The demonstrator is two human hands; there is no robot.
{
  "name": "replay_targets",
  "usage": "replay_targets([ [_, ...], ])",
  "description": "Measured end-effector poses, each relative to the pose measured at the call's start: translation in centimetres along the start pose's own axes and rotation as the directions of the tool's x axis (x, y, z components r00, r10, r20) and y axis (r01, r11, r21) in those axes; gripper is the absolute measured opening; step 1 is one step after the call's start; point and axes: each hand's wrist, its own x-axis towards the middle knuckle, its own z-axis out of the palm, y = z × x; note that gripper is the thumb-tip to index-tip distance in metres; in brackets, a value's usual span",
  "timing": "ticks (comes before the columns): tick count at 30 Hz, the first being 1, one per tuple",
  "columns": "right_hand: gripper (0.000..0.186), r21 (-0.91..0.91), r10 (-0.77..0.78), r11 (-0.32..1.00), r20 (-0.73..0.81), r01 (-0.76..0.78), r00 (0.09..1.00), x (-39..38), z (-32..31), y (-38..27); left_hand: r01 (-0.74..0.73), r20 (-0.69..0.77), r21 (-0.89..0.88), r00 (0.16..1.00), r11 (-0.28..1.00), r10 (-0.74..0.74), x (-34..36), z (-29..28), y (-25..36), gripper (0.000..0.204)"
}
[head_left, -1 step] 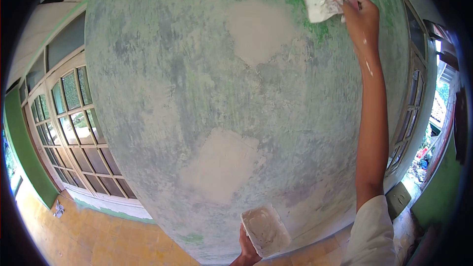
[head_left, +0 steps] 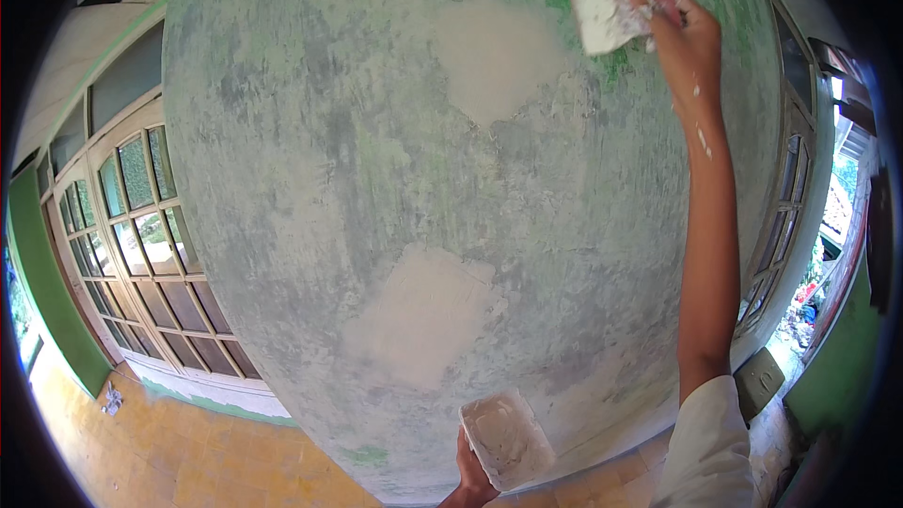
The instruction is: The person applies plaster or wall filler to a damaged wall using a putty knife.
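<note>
Raised high at the upper right, my right hand is closed round a flat putty scraper. Thick white putty coats the scraper, and a bit of red shows at its hand side. It lies over a green part of the wall; I cannot tell whether its edge touches. White drips mark my right wrist. Low in the middle, my left hand grips a shallow rectangular tray by its left side. Pale putty is smeared inside the tray. Smooth pale patches show on the wall, an upper one and a lower one.
On the left stands a glazed wooden double door beside a green pillar. Yellow tiles cover the floor, with a small crumpled scrap on it. Another paned window or door is at the right, near a dark greenish box.
My right hand and the scraper have shifted slightly left, and the scraper's lower edge sits a little lower. My left hand and the tray have stayed put.
</note>
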Motion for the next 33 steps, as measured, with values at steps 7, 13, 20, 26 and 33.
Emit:
replay_targets([
  [7,0.024,-0.004,0.308,0.95,0.186,-0.313,0.933,-9.0,2.0,0.6,0.004,0.003,-0.027,1.0,1.0,-0.004,-0.7,0.1,0.3,0.066],
  [13,0.027,-0.156,0.162,0.967,-0.245,-0.203,0.956,-10.0,-3.9,7.1,0.042,0.028,-0.017,0.999,0.999,-0.042,-0.8,0.4,0.0,0.067],
  [20,0.064,0.302,0.697,0.713,-0.401,-0.633,0.594,-22.3,-6.3,0.0,-0.061,0.065,-0.052,0.996,0.997,0.065,-2.3,0.1,2.4,0.067],
  [26,0.057,0.359,0.865,0.501,-0.218,-0.788,0.451,-40.4,-9.5,-3.8,-0.149,0.039,-0.129,0.987,0.98,0.155,-4.6,-0.2,5.1,0.067],
  [33,0.049,0.418,0.977,0.12,0.113,-0.9,0.182,-48.7,-5.1,-12.4,-0.322,-0.03,-0.145,0.947,0.936,0.321,-8.2,-2.9,8.6,0.07],
])
